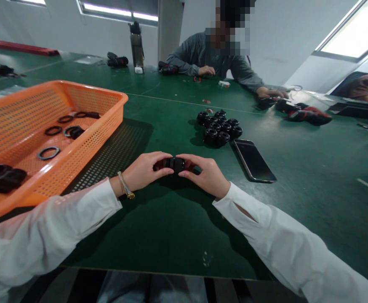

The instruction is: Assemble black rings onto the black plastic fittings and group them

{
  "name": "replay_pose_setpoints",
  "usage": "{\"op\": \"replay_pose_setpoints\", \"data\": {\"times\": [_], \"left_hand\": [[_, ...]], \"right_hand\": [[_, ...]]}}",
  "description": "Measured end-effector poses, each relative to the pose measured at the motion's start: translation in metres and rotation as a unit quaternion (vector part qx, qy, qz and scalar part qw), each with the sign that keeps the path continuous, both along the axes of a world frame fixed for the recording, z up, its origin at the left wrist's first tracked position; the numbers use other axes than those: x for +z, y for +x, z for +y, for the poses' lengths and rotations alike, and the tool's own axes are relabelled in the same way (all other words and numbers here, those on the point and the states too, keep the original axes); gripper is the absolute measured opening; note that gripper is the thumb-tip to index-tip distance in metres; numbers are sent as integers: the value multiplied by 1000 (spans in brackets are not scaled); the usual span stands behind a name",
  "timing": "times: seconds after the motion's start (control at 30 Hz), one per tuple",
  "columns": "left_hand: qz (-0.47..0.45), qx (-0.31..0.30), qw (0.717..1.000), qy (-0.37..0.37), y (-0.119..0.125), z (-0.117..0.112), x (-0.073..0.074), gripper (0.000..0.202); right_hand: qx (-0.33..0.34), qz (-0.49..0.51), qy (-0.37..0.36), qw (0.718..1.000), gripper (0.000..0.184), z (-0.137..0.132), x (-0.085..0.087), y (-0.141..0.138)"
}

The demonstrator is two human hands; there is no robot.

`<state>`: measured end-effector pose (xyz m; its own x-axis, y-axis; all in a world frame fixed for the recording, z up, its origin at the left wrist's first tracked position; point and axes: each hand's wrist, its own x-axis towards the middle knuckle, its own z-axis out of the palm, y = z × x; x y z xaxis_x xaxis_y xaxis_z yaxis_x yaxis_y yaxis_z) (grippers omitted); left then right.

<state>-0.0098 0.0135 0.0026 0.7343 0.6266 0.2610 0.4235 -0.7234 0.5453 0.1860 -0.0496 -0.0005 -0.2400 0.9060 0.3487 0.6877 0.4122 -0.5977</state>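
Both my hands meet over the middle of the green table [146,240]. My left hand [144,169] pinches the left end of a black ribbed cylindrical fitting [175,164] between thumb and fingers. On its right end, my right hand [204,171] is closed the same way. The fitting lies sideways between them; whether it is one piece or two joined parts I cannot tell. Just beyond my right hand stands a cluster of similar black fittings [220,127], packed close together. A smartphone [254,160] with a dark screen lies to the right of them.
An orange perforated basket [92,158] on the left holds several black rings, a metal ring [48,152] and black parts. Across the table sits a person in grey [190,52], hands on the tabletop. A bottle [136,48] and a black-and-red tool [310,115] stand farther off.
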Motion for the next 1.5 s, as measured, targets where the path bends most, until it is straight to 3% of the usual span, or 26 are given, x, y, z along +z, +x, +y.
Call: {"op": "replay_pose_setpoints", "data": {"times": [1.23, 1.5], "left_hand": [[-5, -3, 1000, -1, 0, -1, 1, 35], [4, 10, 1000, -1, 0, 0, 0, 36]], "right_hand": [[-3, -4, -6, 1000, 27, 1, 1, -1], [31, 45, -10, 998, 50, -3, -2, 1]]}}
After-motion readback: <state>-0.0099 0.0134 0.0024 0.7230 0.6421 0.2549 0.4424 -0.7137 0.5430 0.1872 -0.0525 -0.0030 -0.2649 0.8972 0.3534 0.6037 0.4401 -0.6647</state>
